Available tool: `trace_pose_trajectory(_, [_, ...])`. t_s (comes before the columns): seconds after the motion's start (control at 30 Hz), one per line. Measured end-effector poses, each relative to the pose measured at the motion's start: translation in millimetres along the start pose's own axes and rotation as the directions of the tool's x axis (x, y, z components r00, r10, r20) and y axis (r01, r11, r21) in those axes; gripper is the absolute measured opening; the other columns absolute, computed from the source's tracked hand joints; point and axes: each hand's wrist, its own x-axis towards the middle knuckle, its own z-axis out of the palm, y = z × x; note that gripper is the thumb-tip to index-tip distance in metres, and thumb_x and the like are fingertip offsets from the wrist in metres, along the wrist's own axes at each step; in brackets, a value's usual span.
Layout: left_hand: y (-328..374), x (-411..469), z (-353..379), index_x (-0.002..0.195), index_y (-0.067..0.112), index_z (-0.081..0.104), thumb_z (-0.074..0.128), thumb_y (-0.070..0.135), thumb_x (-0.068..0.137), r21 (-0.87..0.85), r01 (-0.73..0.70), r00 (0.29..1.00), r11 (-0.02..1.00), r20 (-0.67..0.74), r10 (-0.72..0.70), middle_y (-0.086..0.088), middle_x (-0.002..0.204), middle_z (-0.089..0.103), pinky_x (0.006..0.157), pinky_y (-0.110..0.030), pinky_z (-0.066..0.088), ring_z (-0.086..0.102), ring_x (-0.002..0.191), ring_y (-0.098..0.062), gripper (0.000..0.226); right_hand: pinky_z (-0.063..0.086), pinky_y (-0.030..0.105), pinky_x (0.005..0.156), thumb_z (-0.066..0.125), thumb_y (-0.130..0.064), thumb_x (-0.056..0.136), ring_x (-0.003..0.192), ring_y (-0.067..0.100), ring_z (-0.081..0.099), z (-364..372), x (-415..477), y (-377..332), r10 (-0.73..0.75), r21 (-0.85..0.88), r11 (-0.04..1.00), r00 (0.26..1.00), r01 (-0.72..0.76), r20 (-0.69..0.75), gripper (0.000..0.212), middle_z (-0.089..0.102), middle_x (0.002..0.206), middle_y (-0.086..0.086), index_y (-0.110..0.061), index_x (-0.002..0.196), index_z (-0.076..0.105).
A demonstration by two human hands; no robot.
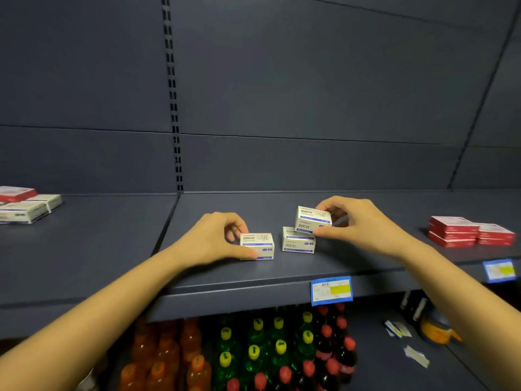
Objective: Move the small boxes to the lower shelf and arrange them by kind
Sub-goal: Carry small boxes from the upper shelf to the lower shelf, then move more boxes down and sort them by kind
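Below: rows of plastic drink bottles [253,354] with orange, yellow and red caps stand on the level beneath, nearest to me.
Shelf edge: a blue-framed paper price label [331,290] sits on the front lip of the dark grey metal shelf [112,249].
Left hand: my left hand [217,241] grips a small white cardboard box with blue print [257,246]. The thumb lies along its lower front edge and my fingers [235,225] curl behind its left end. It lies flat on the shelf.
Right hand: my right hand [363,224] pinches a second white box [313,220], thumb under its right end, fingers over the top.
Beneath it: a third white box [298,244] lies flat, just beside the first. Whether the pinched one rests on it I cannot tell.
Why: likely one box per hand, so that I gather one kind together.
Axis: all three run lengthwise left to right, print facing me; the pinched one is tilted and skewed.
Sides: a stack of flat red boxes [454,231] is well apart on the right, and mixed white and red packs [25,207] lie far left.
Back: dark panel with a slotted upright [173,108].
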Motion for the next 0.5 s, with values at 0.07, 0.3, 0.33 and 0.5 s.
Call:
trace_pose_trajectory(0.07, [1.8, 0.5, 3.3, 0.083, 0.023, 0.062, 0.082, 0.036, 0.061, -0.002, 0.031, 1.000, 1.000, 0.005, -0.031, 0.009, 0.082, 0.065, 0.059, -0.008, 0.043, 0.056, 0.071, -0.006, 0.032, 0.053, 0.028, 0.082, 0.074, -0.033, 0.075, 0.093, 0.010, 0.063, 0.4, 4.4, 4.7, -0.021, 0.022, 1.000, 1.000, 0.021, 0.008, 0.035, 0.067, 0.102, -0.007, -0.022, 0.105, 0.061])
trace_pose_trajectory(0.3, [7.8, -4.3, 3.5, 0.091, 0.021, 0.062, 0.078, 0.041, 0.066, 0.025, 0.073, 0.997, 0.997, -0.005, -0.073, 0.012, 0.086, 0.065, 0.065, -0.009, 0.045, 0.057, 0.076, -0.003, 0.036, 0.052, 0.033, 0.088, 0.069, -0.040, 0.077, 0.098, 0.008, 0.060, 8.6, 16.8, 9.3, -0.072, -0.058, 0.995, 0.989, 0.080, 0.125, 0.037, 0.065, 0.111, -0.008, -0.025, 0.109, 0.058])
trace_pose_trajectory(0.33, [8.3, -6.9, 1.9, 0.091, 0.021, 0.062, 0.077, 0.041, 0.067, 0.021, 0.079, 0.997, 0.997, -0.021, -0.079, 0.012, 0.085, 0.066, 0.066, -0.009, 0.045, 0.058, 0.076, -0.003, 0.035, 0.050, 0.032, 0.089, 0.068, -0.042, 0.078, 0.100, 0.007, 0.058, 9.2, 17.8, 8.9, -0.076, -0.080, 0.993, 0.986, 0.089, 0.148, 0.039, 0.064, 0.114, -0.007, -0.025, 0.112, 0.057])
trace_pose_trajectory(0.5, [1.5, -24.0, -24.5, 0.090, 0.019, 0.065, 0.072, 0.039, 0.074, 0.117, 0.107, 0.984, 0.987, -0.154, -0.088, 0.004, 0.087, 0.067, 0.074, -0.015, 0.046, 0.062, 0.083, -0.009, 0.026, 0.043, 0.035, 0.099, 0.062, -0.049, 0.080, 0.115, 0.009, 0.049, 7.5, 26.5, -11.8, -0.176, -0.133, 0.974, 0.981, 0.186, 0.082, 0.050, 0.052, 0.129, -0.011, -0.028, 0.124, 0.052])
